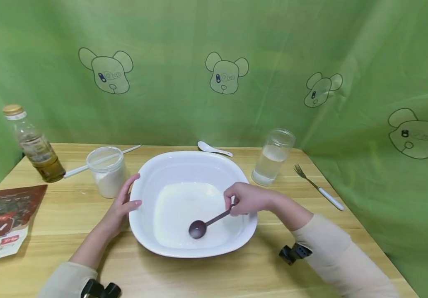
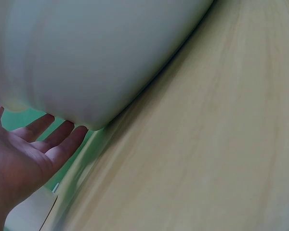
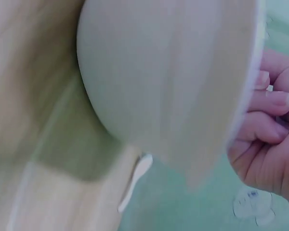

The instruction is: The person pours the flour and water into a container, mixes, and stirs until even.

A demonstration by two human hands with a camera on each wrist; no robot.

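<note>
A white basin (image 1: 184, 165) with a wide rim stands on the table. At its left rim is my left hand (image 1: 123, 203), thumb on the rim and other fingers against the outer wall; the left wrist view shows that hand (image 2: 31, 161) under the basin's side (image 2: 96, 57). My right hand (image 1: 249, 199) grips the handle of a dark brown spoon (image 1: 198, 229), its round bowl low inside the basin. In the right wrist view the basin wall (image 3: 154, 72) hides the spoon, while curled fingers (image 3: 267, 127) show beyond the rim. Whether the basin's glossy bottom holds anything, I cannot tell.
Left of the basin are a jar of white powder (image 1: 109, 182), a white stick (image 1: 76, 171), an oil-like bottle (image 1: 38, 151) and a red packet (image 1: 5, 219). Behind lies a white spoon (image 1: 214, 149). A glass of cloudy liquid (image 1: 269, 163) and a fork (image 1: 318, 187) are right.
</note>
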